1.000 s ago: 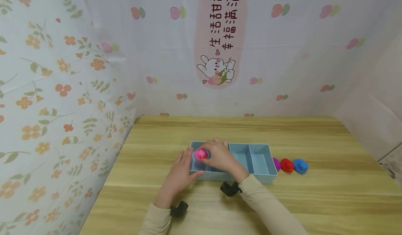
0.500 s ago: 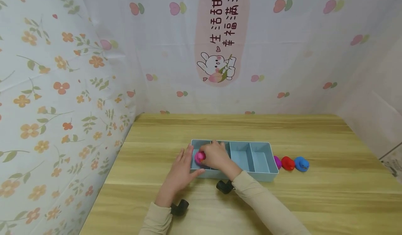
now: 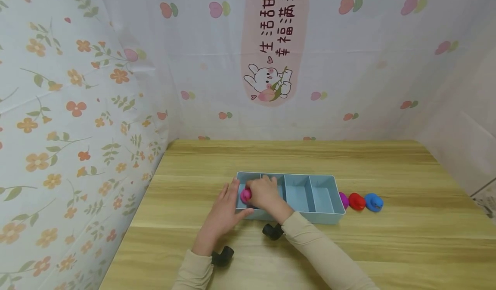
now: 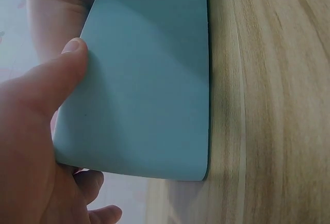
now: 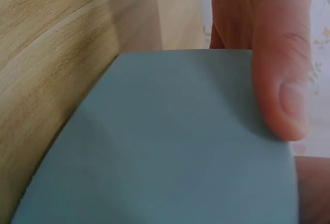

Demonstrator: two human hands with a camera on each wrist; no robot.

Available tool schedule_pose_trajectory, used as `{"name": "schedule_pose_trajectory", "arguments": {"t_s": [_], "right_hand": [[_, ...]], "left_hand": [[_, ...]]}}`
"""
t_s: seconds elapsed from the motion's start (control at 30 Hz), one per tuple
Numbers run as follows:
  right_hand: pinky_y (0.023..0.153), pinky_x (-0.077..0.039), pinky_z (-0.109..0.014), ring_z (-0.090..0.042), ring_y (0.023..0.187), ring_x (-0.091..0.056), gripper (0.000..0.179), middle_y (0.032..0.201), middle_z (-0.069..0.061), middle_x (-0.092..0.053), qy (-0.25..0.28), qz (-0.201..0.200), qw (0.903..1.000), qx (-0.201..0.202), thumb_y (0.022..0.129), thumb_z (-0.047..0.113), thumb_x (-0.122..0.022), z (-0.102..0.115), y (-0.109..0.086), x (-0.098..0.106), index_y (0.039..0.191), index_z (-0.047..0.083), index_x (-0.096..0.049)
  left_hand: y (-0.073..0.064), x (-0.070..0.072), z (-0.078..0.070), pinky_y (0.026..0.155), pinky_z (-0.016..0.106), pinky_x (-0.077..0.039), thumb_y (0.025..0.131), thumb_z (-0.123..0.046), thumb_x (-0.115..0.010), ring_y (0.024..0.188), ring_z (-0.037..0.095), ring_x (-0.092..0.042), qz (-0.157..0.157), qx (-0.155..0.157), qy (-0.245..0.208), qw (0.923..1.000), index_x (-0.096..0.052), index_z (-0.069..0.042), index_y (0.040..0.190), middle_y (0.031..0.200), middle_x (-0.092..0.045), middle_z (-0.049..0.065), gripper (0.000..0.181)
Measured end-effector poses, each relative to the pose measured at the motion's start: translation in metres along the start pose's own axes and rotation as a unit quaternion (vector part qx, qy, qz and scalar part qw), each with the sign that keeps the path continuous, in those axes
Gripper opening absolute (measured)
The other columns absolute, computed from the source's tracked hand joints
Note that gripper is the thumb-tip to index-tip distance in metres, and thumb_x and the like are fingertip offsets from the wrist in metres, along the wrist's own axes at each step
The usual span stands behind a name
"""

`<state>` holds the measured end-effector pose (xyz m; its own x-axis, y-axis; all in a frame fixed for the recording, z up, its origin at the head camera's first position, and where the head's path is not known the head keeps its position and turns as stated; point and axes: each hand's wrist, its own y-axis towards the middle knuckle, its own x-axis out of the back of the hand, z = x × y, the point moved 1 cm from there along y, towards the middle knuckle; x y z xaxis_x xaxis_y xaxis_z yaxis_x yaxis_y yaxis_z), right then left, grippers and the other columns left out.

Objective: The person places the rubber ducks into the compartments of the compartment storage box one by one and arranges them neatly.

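Pink duck (image 3: 246, 196): inside the leftmost compartment of the pale-blue box (image 3: 317, 218).
Right hand (image 3: 263, 193): my fingers dip into the box, curled in a pinch on the duck.
Left hand (image 3: 221, 212): my fingers spread loosely at the box's left end, thumb on its near rim.
Purple toy (image 3: 344, 200), red duck (image 3: 357, 202), blue duck (image 3: 374, 202): right of the box, on the counter (image 3: 391, 247).
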<state>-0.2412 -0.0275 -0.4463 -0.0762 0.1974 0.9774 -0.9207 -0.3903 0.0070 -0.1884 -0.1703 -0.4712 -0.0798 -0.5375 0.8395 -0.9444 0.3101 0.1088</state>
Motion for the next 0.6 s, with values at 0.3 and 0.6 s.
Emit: {"name": "schedule_pose_trajectory", "arguments": {"t_s": [0.3,0.6], "right_hand": [[0.075,-0.034,-0.044,-0.022,0.079,-0.052,0.037,0.096,0.001,-0.071,0.007,0.001,1.0000,0.006,0.072,0.037,-0.082,-0.003,-0.007,0.009,0.102,0.019,-0.072],[0.072,-0.032,-0.044,-0.023,0.083,-0.057,0.024,0.097,0.002,-0.074,0.067,-0.039,0.9947,0.066,0.076,0.027,-0.080,-0.012,-0.021,0.028,0.098,0.018,-0.075]], "left_hand": [[0.000,-0.001,-0.002,0.116,0.054,-0.022,0.088,-0.050,-0.062,0.144,0.043,-0.016,0.004,0.003,-0.003,1.0000,-0.016,-0.001,0.152,0.159,-0.018,0.014,0.092],[0.000,-0.002,0.000,0.112,0.057,-0.027,0.088,-0.051,-0.062,0.144,0.043,-0.017,0.004,0.007,-0.002,1.0000,-0.017,-0.001,0.152,0.159,-0.018,0.014,0.093]]}}
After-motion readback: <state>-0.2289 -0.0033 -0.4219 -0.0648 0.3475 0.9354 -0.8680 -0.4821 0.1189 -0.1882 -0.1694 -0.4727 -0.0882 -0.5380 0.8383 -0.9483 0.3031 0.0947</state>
